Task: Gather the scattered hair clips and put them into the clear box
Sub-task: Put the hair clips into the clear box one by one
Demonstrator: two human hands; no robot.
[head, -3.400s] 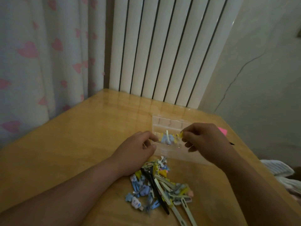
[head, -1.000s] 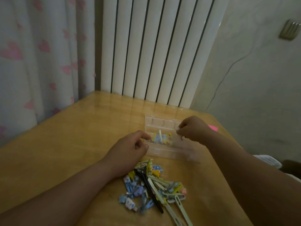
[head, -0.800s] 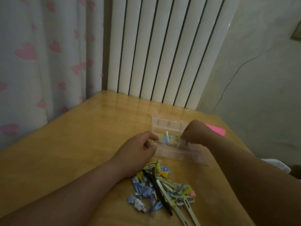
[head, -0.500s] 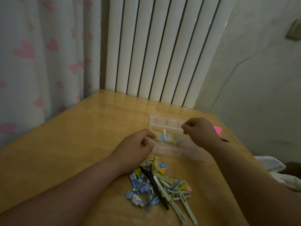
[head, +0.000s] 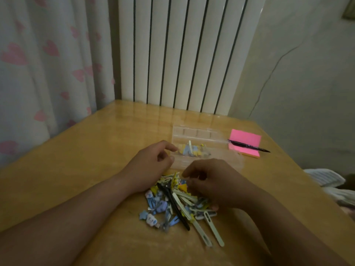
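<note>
Wooden bench [head: 76, 169] carries the clear box [head: 227, 150]; your left hand [head: 149, 167] pinches its left end; your right hand [head: 217, 181] curls over the loose hair clips [head: 172, 206], hold impossible to tell.

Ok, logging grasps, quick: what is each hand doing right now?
Left hand: pinches the clear box end.
Right hand: curled over the hair clips; grip cannot be told.

Nothing legible shows anywhere. The pink sticky-note pad [head: 245, 136] has a blank top sheet. The clear plastic box [head: 196, 132] carries no visible label, and the small coloured hair clips [head: 172, 204] are too small and blurred for any print to be read.
</note>
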